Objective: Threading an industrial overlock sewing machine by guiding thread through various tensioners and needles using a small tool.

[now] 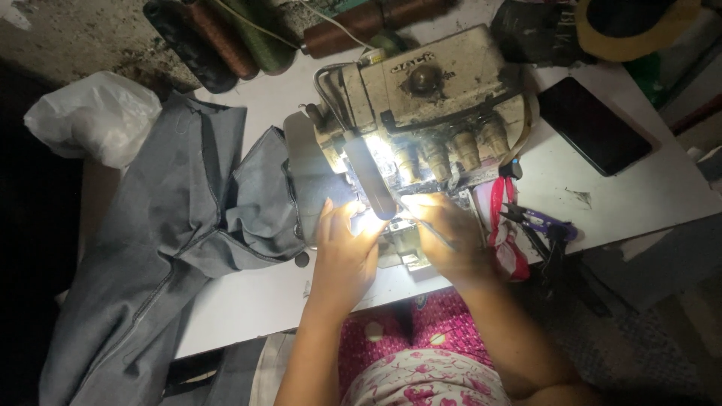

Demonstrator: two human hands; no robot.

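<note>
A cream overlock sewing machine [425, 98] stands on the white table [256, 293], its lamp glaring on the needle area. My left hand [344, 252] rests at the lit spot in front of the presser foot, fingers bent, touching the grey fabric [180, 225] that trails off to the left. My right hand [447, 237] is beside it under the machine head and pinches a thin dark tool [440, 234], like tweezers, pointing at the needle area. The glare hides what the fingertips touch.
Purple thread snips [545, 223] and a red-and-white item [508, 237] lie right of the machine. A dark phone [594, 125] lies at the far right. Thread cones [226, 34] stand behind, and a white plastic bag [94, 116] lies at the left.
</note>
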